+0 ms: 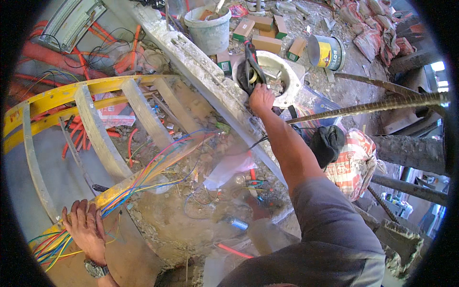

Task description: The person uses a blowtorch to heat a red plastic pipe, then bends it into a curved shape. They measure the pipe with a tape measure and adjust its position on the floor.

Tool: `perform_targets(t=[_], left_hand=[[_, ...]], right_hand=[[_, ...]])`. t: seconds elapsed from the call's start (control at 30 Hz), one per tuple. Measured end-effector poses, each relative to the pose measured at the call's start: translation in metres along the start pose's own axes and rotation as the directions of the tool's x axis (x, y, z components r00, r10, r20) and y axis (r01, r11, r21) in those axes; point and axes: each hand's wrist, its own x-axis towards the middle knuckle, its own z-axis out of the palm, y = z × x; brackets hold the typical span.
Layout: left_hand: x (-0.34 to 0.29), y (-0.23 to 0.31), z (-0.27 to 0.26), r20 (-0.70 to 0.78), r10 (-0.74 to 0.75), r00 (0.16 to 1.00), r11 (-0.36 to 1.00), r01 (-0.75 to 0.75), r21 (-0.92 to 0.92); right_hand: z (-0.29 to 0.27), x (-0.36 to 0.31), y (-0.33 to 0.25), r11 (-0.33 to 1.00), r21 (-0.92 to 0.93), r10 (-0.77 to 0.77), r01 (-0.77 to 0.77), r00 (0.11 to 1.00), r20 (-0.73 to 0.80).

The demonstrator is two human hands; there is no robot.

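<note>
My left hand [85, 232], with a watch on its wrist, is curled over the rail of a yellow ladder [158, 173] lying at a slant. A bundle of coloured wires [125, 195] runs along that rail and passes under the hand, fanning out past it. Far ahead, my right hand [262, 99] is closed at the near edge of a black pouch-like thing [247, 67] with a tan ring-shaped item in it. That thing lies over the rim of a whitish bucket [289, 83]; the right fingertips are partly hidden.
A rough concrete ledge [191, 76] crosses between ladder and bucket. Another bucket [209, 33], small boxes [267, 44] and a tin [326, 52] stand beyond. A rusty rebar [373, 106] juts in from the right above a full sack [353, 165]. Rubble and red conduits lie left.
</note>
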Motion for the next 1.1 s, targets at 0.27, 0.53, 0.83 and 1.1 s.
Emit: perform_targets(t=[0.27, 0.53, 0.83, 1.1], left_hand=[[0.008, 0.002, 0.006, -0.029, -0.048, 0.998, 0.998, 0.046, -0.05], [0.008, 0.002, 0.021, -0.138, -0.075, 0.988, 0.997, 0.071, -0.034], [0.012, 0.003, 0.026, -0.189, -0.095, 0.977, 0.995, 0.089, -0.042], [0.015, 0.005, 0.025, -0.23, -0.109, 0.967, 0.993, 0.098, -0.059]], right_hand=[[0.038, 0.054, 0.019, 0.969, -0.187, 0.199, -0.161, 0.958, 0.207], [0.001, 0.062, 0.013, 0.915, -0.206, 0.397, -0.346, 0.863, 0.313], [-0.042, 0.109, 0.005, 0.984, -0.061, 0.176, -0.165, 0.9, 0.4], [-0.06, 0.083, -0.004, 0.932, -0.002, 0.357, -0.362, 0.917, 0.181]])
